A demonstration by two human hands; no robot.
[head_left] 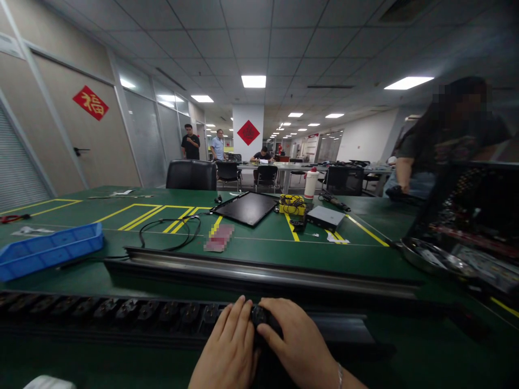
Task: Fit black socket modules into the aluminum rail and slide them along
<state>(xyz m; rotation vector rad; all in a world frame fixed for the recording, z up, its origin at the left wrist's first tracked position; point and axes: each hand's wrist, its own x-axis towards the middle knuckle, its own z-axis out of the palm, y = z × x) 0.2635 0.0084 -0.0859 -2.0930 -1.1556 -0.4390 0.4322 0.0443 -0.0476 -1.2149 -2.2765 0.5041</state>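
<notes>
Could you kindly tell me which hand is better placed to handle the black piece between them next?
Probably the right: the right hand curls thumb and fingers around the black piece, while the left hand lies flatter, its fingers extended over the black strip.

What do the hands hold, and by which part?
The right hand grips a black piece near its visible end; whether the left hand also holds it cannot be told.

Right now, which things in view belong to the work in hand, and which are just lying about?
In hand:
black strip with its row of modules, under the left hand
black piece, in the right hand

Apparently lying about:
blue tray
flat black panel
yellow box
grey box
white bottle

Unsure:
long rail behind, untouched
</notes>
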